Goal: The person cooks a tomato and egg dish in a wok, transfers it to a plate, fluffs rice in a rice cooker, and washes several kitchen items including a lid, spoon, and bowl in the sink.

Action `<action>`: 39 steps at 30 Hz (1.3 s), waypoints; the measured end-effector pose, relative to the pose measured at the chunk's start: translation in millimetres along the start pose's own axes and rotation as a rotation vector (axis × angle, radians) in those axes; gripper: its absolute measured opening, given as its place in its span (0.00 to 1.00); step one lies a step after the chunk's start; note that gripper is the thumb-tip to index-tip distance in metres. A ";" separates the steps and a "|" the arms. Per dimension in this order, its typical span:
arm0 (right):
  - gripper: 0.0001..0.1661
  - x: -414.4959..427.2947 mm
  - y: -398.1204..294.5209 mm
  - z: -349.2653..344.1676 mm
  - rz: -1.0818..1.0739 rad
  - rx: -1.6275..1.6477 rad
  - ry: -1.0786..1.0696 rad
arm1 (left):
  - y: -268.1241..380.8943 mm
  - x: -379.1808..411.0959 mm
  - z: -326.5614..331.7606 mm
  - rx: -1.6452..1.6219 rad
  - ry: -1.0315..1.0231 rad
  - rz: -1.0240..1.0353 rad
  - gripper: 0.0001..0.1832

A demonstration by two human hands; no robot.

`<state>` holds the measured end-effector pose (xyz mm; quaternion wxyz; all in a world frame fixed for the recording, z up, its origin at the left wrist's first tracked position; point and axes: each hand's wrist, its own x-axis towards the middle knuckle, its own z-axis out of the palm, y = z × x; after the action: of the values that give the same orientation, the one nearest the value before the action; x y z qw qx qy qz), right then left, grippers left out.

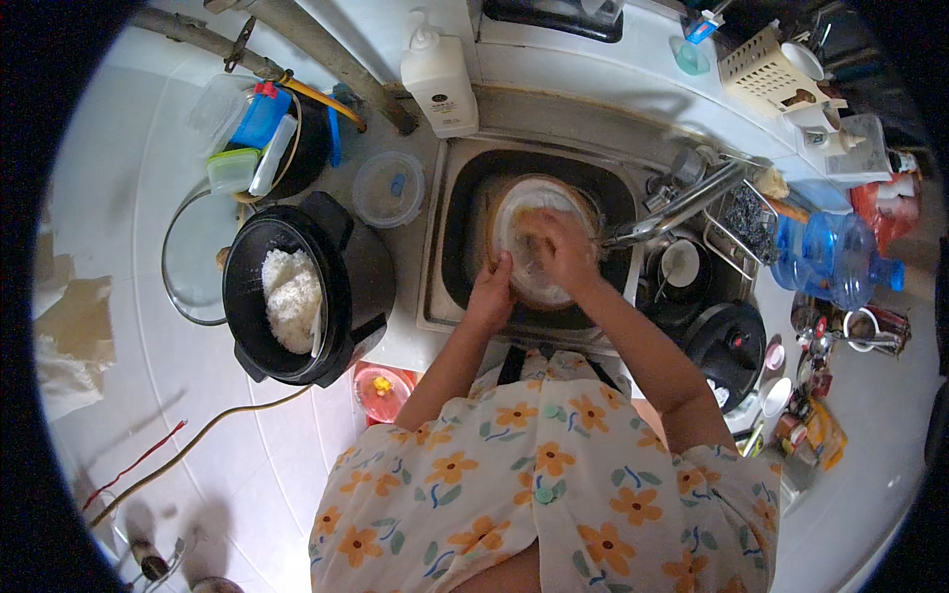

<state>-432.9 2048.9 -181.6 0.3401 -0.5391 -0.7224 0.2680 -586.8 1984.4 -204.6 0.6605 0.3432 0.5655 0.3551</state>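
Observation:
A white dish with a brownish rim (545, 194) is tilted over the stainless-steel sink (474, 159). My left hand (491, 291) grips its near left edge, thumb on the rim. Against the inner face of the dish, my right hand (561, 248) is pressed with its fingers curled. Motion blurs those fingers, and whether they hold anything cannot be made out. The chrome faucet (678, 204) reaches in from the right, its spout end close to the dish's right edge.
Left of the sink stands a black pressure cooker (363, 274) with white rice (291, 300) inside. A clear round lid (389, 189) lies behind it. A white pump bottle (441, 85) stands at the back. At right are a wire rack (730, 241), a black cooker lid (723, 356) and a blue water jug (834, 259).

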 end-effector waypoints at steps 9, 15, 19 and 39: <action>0.18 -45.6 -26.1 -7.2 -0.106 0.102 -0.173 | 15.5 8.7 0.3 -0.623 0.049 -0.129 0.27; 0.20 -52.7 15.7 -8.9 0.167 -0.138 -0.044 | 24.6 -1.3 6.8 -0.193 0.143 0.053 0.26; 0.21 -70.9 -13.2 -6.5 -0.001 0.063 -0.153 | 16.7 1.1 7.4 -0.186 0.099 0.034 0.27; 0.16 18.1 54.4 -9.8 -0.173 0.138 -0.147 | 41.7 -22.8 15.5 -0.082 -0.044 -0.257 0.26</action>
<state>-396.2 2081.5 -212.8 0.3444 -0.4291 -0.7690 0.3254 -577.3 1985.4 -155.5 0.7264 0.2483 0.5751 0.2829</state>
